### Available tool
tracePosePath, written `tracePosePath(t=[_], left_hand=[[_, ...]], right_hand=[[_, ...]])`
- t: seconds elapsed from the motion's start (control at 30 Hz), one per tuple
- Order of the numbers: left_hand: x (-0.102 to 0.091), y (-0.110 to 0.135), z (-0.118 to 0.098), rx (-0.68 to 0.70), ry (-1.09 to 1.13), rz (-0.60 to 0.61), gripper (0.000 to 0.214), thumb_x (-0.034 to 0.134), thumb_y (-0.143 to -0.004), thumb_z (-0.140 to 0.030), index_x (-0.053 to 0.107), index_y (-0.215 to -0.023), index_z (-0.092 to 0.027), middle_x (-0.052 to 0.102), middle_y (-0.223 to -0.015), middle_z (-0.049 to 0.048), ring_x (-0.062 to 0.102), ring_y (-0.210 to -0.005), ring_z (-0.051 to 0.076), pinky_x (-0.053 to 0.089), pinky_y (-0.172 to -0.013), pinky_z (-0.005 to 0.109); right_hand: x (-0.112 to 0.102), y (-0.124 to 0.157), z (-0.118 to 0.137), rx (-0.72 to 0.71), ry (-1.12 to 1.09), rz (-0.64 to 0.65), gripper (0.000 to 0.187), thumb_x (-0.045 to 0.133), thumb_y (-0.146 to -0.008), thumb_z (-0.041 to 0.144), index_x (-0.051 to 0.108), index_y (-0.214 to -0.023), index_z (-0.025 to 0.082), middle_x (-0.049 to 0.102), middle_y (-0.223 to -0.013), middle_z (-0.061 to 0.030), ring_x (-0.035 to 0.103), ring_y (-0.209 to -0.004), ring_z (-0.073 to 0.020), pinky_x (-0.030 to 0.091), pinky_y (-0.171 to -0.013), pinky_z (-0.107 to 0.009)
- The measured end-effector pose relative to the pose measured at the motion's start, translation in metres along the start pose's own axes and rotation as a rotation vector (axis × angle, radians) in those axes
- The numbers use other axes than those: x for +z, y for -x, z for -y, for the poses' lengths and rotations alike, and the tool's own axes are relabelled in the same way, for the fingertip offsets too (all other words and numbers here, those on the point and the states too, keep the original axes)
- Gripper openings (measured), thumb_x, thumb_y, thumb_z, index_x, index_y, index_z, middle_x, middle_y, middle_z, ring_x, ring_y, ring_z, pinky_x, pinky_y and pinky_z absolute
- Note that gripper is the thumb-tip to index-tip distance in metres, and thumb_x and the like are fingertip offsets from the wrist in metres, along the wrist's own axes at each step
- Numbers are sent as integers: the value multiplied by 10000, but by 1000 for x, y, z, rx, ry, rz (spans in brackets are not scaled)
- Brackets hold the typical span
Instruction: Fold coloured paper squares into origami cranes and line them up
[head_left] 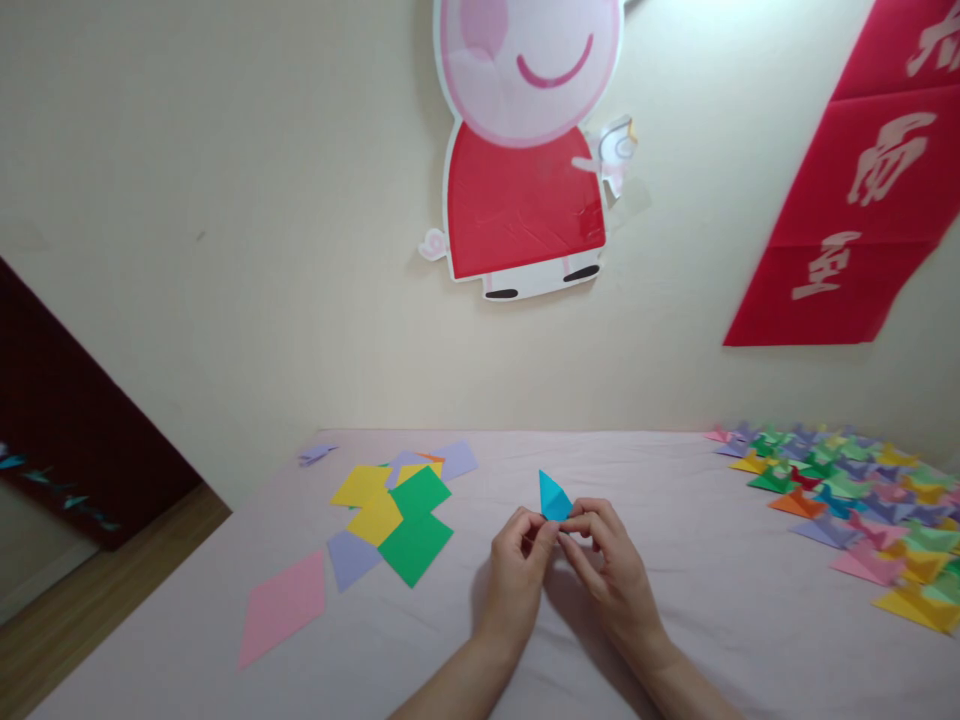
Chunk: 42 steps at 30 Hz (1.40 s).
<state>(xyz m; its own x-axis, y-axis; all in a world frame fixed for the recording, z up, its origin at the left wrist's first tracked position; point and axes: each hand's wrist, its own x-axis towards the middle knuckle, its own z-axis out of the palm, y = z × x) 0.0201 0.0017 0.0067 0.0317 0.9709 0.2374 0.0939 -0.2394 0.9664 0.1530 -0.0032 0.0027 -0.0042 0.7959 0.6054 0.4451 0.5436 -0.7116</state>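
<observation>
Pinching a small blue folded paper piece point(555, 497) with both hands here, head view only. The left hand point(517, 565) and right hand point(609, 560) are each closed on its lower part with the fingertips, holding it about mid-desk over the pale pink desk point(675, 620), tip pointing up. Only its bottom is hidden by the fingers.

Off to the left there's a loose scatter of flat coloured paper squares point(397, 515), and a pink paper square point(283, 605) lies nearer, apart from them. Far right, well apart, is a big spread of folded coloured paper shapes point(862, 500). On the wall behind are a cartoon pig cutout point(525, 200) and a red banner point(855, 190).
</observation>
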Motion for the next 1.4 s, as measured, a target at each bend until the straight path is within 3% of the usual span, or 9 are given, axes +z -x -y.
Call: tracePosePath(t=[0.1,0.2,0.37,0.6,0.77,0.97,1.07,1.27,1.4], left_hand=[[-6,-4,1,40,-143,2,202,533,-904,-280,555,-720,-199,525,-709,-30,497,-674,142,379,-620,237],[-12,-7,-1,158,-357,89,166,535,-915,-232,588,-760,-205,567,-776,-13,530,-747,156,384,-669,248],[-19,-8,-5,271,-477,130,152,524,-933,-203,623,-818,-213,601,-840,13,558,-836,179,402,-745,268],[-16,-6,-7,277,-361,90,121,553,-915,-211,637,-828,-212,639,-836,18,581,-828,185,429,-745,276],[-14,-9,-3,226,-251,82,119,566,-887,-198,647,-800,-205,650,-823,18,593,-818,182,442,-756,276],[-16,-12,-1,165,-163,85,116,583,-870,-230,650,-781,-198,648,-803,17,589,-805,180,447,-743,270],[-16,-12,-2,150,-143,98,131,587,-867,-264,660,-781,-198,651,-805,24,590,-811,185,456,-739,272],[-16,-12,-4,142,-146,102,176,586,-862,-305,640,-742,-189,630,-765,17,576,-779,176,447,-730,262],[-16,-12,2,72,-99,123,147,587,-867,-302,650,-809,-183,643,-783,11,577,-757,166,448,-707,249]], right_hand=[[0,0,0,-66,98,-18,88,581,-895,293,656,-931,261,562,-998,-67,522,-976,-247,432,-852,-395],[-2,0,-1,-82,192,-109,152,575,-892,292,655,-1021,282,531,-1127,-78,491,-1003,-262,411,-871,-435],[-1,-1,-3,-41,219,-116,128,578,-884,336,681,-933,279,488,-1281,-74,460,-1067,-290,396,-900,-477],[-1,-2,-6,58,99,-51,133,600,-868,364,705,-899,289,562,-1226,-82,462,-1137,-310,393,-955,-508],[0,-3,-7,200,-155,4,168,635,-832,407,672,-865,246,605,-1221,-100,503,-1189,-304,388,-1013,-486],[1,-3,-9,404,-487,67,233,684,-794,448,607,-825,230,631,-1168,-87,613,-1006,-250,517,-796,-361],[2,-4,-9,410,-538,76,258,715,-765,452,616,-834,224,596,-1221,-93,611,-996,-242,515,-796,-350],[2,-7,-10,420,-571,13,328,757,-707,489,605,-720,199,618,-876,-51,592,-824,-206,506,-721,-303],[2,-7,-13,420,-570,-37,336,789,-671,475,606,-690,193,573,-849,-36,564,-775,-187,496,-665,-276]])
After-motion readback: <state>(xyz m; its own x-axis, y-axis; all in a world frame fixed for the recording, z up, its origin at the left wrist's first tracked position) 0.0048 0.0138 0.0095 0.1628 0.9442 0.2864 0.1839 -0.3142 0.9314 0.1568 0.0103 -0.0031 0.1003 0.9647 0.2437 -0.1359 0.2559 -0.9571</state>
